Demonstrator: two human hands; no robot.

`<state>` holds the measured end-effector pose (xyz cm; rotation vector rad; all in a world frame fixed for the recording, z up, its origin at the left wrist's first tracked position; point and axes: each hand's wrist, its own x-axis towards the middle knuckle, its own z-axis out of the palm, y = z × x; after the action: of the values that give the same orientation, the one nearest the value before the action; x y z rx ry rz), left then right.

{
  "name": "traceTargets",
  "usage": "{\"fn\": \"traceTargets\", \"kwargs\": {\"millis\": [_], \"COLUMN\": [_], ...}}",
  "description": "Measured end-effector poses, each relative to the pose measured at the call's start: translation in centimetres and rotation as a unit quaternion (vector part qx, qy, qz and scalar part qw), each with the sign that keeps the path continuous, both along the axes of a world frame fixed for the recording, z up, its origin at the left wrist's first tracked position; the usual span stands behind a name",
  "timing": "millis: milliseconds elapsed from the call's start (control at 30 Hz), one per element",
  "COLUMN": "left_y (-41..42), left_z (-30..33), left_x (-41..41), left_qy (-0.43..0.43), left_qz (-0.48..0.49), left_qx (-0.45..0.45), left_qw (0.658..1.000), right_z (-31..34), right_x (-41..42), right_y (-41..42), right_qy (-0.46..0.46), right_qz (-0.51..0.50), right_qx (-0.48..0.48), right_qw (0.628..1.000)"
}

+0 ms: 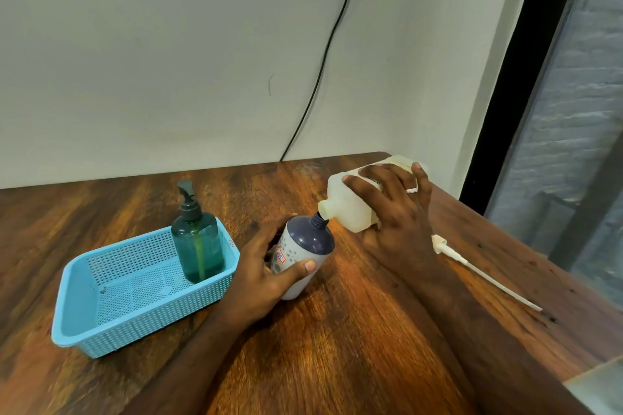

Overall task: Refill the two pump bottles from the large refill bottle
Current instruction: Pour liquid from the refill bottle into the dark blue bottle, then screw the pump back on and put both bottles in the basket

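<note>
Count: pump bottles, two; refill bottle, one; loose pump head with dip tube, one; basket, one.

Green pump bottle [198, 239]: upright in the right rear corner of the blue mesh basket [101, 330], dark pump fitted, green liquid visible inside.

Grey-and-navy pump bottle [305, 251]: out of the basket, on the tabletop [354, 347] just right of it, tilted with its open neck toward the refill bottle. Pump off. Left hand [266, 273] grips it around the body; fingers [301, 268] curled round the sides, thumb across the front.

Large refill bottle [350, 205]: translucent white, tipped nearly horizontal, uncapped spout touching or just at the navy bottle's neck. Cannot tell whether liquid is flowing. Right hand [401, 212] holds it from above, fingers spread wide over its upper face and bent down over the edges.

White pump head with long dip tube [472, 263]: lying flat on the tabletop to the right of the right wrist, apart from both bottles.

Black cable [323, 61] runs down the wall behind the tabletop.
</note>
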<state>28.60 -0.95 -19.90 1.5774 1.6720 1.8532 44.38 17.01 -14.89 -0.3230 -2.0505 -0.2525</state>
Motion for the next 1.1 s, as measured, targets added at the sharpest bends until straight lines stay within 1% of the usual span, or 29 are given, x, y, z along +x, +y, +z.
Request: {"fn": "traceTargets", "kwargs": {"millis": [167,233,300,367,433,500,667,833,967,1100], "left_y": [0.0,0.1,0.1,0.2,0.3,0.4,0.4,0.5,0.4,0.5], "left_z": [0.1,-0.1,-0.3,-0.4,-0.5,-0.7,-0.8,-0.6,-0.6,-0.6], "left_x": [0.1,0.0,0.1,0.1,0.2,0.3,0.1,0.0,-0.1,-0.2], "left_qy": [0.004,-0.001,-0.012,-0.018,-0.027,-0.037,-0.055,-0.075,-0.080,-0.087], "left_qz": [0.008,0.010,0.010,0.012,0.016,0.020,0.022,0.021,0.027,0.029], "left_qx": [-0.007,-0.010,-0.014,-0.017,-0.026,-0.032,-0.044,-0.046,-0.053,-0.062], "left_qw": [1.000,1.000,1.000,1.000,0.999,0.999,0.997,0.996,0.995,0.994], "right_z": [-0.4,-0.6,-0.8,-0.9,-0.9,-1.2,-2.8,-3.7,-4.1,-4.3], "right_x": [-0.3,-0.5,-1.0,-1.7,-2.2,-2.8,-3.9,-3.8,-3.3,-2.6], "right_y": [-0.6,-1.0,-1.5,-1.6,-1.4,-1.1,-0.9,-0.4,-0.1,0.2], "right_qy": [-0.020,-0.007,0.028,0.070,0.100,0.115,0.095,0.100,0.094,0.062], "right_qz": [0.003,0.013,0.028,0.069,0.119,0.138,0.129,0.133,0.121,0.128], "right_qx": [-0.076,-0.125,-0.181,-0.252,-0.333,-0.382,-0.438,-0.489,-0.510,-0.535], "right_qw": [0.997,0.992,0.983,0.963,0.930,0.907,0.885,0.856,0.847,0.833]}}
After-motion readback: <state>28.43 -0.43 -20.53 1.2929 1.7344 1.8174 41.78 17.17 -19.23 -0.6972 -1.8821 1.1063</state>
